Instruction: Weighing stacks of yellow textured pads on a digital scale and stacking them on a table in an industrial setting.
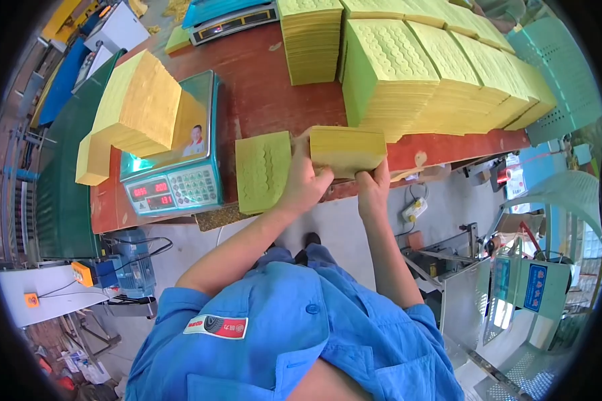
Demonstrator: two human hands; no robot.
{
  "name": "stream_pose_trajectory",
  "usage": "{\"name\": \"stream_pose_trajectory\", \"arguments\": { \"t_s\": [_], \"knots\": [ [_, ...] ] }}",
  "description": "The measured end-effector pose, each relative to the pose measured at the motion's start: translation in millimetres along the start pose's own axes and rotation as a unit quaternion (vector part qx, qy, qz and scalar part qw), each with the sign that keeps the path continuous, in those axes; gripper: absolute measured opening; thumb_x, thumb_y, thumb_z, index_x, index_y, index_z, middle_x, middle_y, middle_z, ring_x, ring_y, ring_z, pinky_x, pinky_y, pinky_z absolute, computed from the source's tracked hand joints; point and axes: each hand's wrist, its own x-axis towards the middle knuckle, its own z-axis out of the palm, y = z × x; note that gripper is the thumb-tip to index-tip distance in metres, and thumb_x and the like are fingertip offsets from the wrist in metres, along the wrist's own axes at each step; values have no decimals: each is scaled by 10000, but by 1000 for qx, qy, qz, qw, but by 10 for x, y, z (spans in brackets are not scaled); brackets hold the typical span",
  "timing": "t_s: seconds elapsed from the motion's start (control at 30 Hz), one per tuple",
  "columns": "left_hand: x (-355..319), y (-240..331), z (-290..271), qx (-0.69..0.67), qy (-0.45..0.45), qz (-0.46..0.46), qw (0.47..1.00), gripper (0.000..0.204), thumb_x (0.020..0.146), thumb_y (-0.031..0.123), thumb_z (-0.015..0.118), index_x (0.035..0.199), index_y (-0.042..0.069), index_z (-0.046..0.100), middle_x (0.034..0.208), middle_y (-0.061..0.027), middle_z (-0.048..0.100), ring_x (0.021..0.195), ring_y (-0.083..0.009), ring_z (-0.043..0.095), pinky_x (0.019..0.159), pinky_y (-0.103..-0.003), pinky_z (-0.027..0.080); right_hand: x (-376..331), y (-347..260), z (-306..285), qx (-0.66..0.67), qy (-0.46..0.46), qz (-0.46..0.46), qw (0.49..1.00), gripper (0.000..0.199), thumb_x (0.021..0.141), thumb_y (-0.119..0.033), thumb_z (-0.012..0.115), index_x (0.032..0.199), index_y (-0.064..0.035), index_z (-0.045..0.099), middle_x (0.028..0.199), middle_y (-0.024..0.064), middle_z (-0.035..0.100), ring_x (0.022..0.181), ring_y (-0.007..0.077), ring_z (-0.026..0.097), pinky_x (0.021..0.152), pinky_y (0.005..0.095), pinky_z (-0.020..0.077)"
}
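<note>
A thick yellow stack [140, 100] stands on the teal scale [184, 192], whose front shows lit red digits and a keypad; a printed picture of a person shows beside that stack. Just right of the scale, a flat yellow pile [264, 172] with a wavy pattern lies on the red table [251, 67]. Nearer the wearer than the scale, a white-and-red lettered patch [215, 327] is on the blue shirt [274, 297]. Farther right of the scale, the left hand [304, 179] grips the left end of the yellow block [348, 144], thumb at its near lower edge. The block lies between both hands; the right hand [374, 190] is closed on its right end. Farthest right of the scale hangs a blue sign [536, 287] with white characters.
</note>
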Motion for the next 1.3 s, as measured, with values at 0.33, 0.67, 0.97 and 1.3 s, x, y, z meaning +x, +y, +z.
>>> {"name": "stream_pose_trajectory", "arguments": {
  "t_s": [0.33,0.67,0.97,1.3],
  "knots": [
    [-66,-344,-97,-29,9,-84,996,477,790,42,692,1208,22,465,1166,-167,530,1117,-296,541,975,-400,438,9,343,-153,-25,-13,-21,999,498,779,65,541,1266,-20,485,1149,75,556,1095,192,543,969,324,435],
    [-38,503,-565,-22,-67,-94,993,476,845,283,727,1189,2,557,1002,-91,648,942,-176,628,817,-329,510,-203,-773,-202,-63,-171,9,983,483,815,21,540,1290,38,455,1226,111,564,1117,181,544,977,305,415],
    [-428,1262,-1536,-152,-97,-197,964,609,888,276,666,1364,7,397,1094,-110,598,935,-177,624,721,-322,543,-302,-1290,733,62,-230,121,964,490,856,-126,530,1296,79,459,1220,161,570,1082,207,577,929,321,463],
    [364,1800,-3972,-48,7,-171,984,300,872,295,691,1022,36,672,921,-55,706,776,-140,672,705,-305,541,79,-1717,3164,83,-332,108,933,446,982,-242,550,1306,61,499,1191,139,604,1069,193,609,913,342,503]
  ]
}}
